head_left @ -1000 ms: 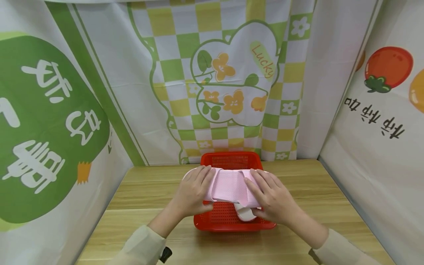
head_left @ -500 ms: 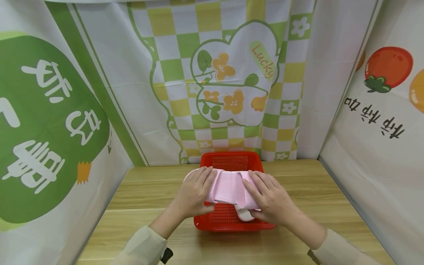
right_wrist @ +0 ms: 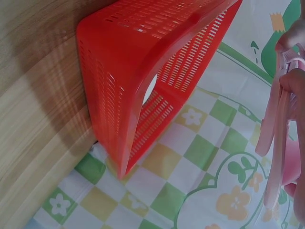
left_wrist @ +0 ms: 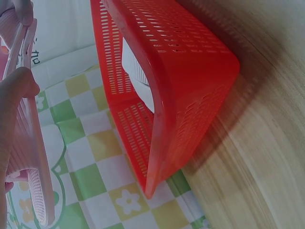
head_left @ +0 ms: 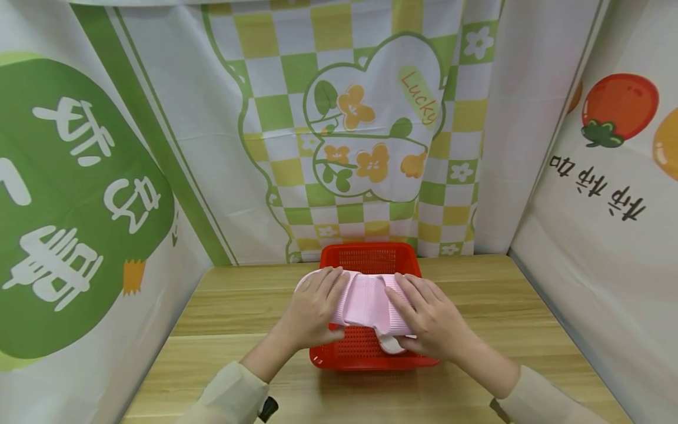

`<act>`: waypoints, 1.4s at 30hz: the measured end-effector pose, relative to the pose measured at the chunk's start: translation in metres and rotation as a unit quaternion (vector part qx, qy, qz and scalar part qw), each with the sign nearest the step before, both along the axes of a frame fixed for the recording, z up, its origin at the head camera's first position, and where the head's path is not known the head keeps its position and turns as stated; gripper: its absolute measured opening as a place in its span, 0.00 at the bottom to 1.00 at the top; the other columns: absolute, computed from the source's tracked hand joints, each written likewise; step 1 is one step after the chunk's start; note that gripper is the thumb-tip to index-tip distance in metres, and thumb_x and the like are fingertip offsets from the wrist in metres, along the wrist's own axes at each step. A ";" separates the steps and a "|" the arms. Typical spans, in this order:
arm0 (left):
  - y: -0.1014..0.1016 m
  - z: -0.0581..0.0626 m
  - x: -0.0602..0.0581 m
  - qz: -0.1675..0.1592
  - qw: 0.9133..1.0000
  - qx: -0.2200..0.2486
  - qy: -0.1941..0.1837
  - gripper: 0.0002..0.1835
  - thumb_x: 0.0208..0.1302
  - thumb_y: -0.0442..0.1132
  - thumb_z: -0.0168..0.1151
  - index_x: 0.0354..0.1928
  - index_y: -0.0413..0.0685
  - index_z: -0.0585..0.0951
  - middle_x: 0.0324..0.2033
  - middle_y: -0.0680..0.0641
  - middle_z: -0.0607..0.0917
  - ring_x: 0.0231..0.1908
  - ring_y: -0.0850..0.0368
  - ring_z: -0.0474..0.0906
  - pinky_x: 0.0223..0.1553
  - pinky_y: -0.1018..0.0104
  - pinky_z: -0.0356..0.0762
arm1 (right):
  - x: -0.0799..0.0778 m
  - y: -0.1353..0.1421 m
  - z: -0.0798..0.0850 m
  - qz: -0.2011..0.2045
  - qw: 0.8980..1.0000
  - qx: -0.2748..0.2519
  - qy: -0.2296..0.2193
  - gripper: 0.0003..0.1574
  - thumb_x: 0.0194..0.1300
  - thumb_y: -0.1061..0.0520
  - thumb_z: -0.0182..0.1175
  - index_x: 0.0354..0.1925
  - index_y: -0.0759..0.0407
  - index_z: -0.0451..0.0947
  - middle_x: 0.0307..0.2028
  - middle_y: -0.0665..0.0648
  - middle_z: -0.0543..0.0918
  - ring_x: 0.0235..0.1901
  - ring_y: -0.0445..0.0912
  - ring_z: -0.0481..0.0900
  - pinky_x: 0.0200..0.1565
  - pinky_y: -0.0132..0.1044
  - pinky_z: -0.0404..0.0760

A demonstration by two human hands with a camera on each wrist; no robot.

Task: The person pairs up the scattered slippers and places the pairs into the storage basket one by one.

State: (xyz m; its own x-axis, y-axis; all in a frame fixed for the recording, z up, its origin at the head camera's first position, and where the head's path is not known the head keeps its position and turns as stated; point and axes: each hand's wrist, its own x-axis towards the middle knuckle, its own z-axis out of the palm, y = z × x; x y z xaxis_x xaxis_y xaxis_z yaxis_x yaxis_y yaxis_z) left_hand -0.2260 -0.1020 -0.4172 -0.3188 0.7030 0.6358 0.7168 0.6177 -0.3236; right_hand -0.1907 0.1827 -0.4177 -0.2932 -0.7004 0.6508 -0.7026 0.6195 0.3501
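Note:
A pair of pink slippers (head_left: pixel 366 300) with ribbed straps is held crosswise above the red basket (head_left: pixel 365 363). My left hand (head_left: pixel 315 306) grips their left end, fingers over the strap and thumb below. At the right end, my right hand (head_left: pixel 431 312) holds them the same way. Seen edge-on in the left wrist view, the pink slippers (left_wrist: pixel 34 143) have their soles lying close along each other. The right wrist view also shows the pink slippers (right_wrist: pixel 274 162) off to the basket's side. Inside the basket lies a white slipper (head_left: pixel 391 343), partly hidden by the pink ones.
The perforated basket stands on a wood-grain table (head_left: pixel 238 347) near its back edge. Behind it hangs a green-and-yellow checked cloth (head_left: pixel 339 224). Printed white cloth walls (head_left: pixel 593 259) rise on both sides.
Both hands and the pink slippers have sunk very slightly, and the right hand has edged a little to the left. The grip stays the same and the basket has not moved.

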 end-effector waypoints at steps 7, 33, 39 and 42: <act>0.001 0.001 0.001 0.003 1.000 -0.004 -0.007 0.53 0.32 0.58 0.68 0.63 0.34 0.70 0.57 0.35 0.76 0.57 0.40 0.72 0.60 0.48 0.67 | 0.001 -0.002 0.001 -0.001 1.000 -0.003 0.000 0.47 0.55 0.36 0.58 0.63 0.66 0.69 0.58 0.72 0.73 0.55 0.64 0.72 0.56 0.55 0.71; 0.002 0.001 0.001 -0.004 1.000 0.010 0.026 0.52 0.30 0.60 0.67 0.60 0.35 0.72 0.56 0.37 0.77 0.56 0.41 0.72 0.58 0.49 0.69 | 0.002 -0.007 -0.001 0.022 0.999 -0.026 0.021 0.46 0.58 0.34 0.56 0.61 0.66 0.69 0.57 0.72 0.74 0.51 0.65 0.74 0.52 0.56 0.73; 0.002 0.001 0.000 -0.007 1.000 0.010 0.029 0.51 0.30 0.60 0.67 0.60 0.35 0.72 0.56 0.37 0.77 0.56 0.41 0.72 0.59 0.49 0.69 | 0.003 -0.007 0.000 0.026 0.999 -0.029 0.020 0.44 0.60 0.34 0.54 0.61 0.66 0.69 0.57 0.72 0.74 0.51 0.65 0.74 0.52 0.57 0.73; 0.001 0.001 0.000 -0.006 0.999 0.010 0.030 0.51 0.30 0.60 0.67 0.60 0.35 0.72 0.56 0.37 0.77 0.56 0.41 0.72 0.59 0.49 0.68 | 0.003 -0.007 0.001 0.027 0.999 -0.032 0.020 0.43 0.65 0.34 0.48 0.61 0.66 0.69 0.57 0.72 0.74 0.51 0.65 0.74 0.52 0.57 0.73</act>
State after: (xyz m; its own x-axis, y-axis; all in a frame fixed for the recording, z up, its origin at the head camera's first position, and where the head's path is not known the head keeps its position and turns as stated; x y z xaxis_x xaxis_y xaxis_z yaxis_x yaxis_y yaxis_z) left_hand -0.2257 -0.1006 -0.4159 -0.2705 0.6942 0.6671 0.7043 0.6151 -0.3544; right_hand -0.1877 0.1754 -0.4168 -0.2299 -0.6716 0.7043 -0.7219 0.6030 0.3394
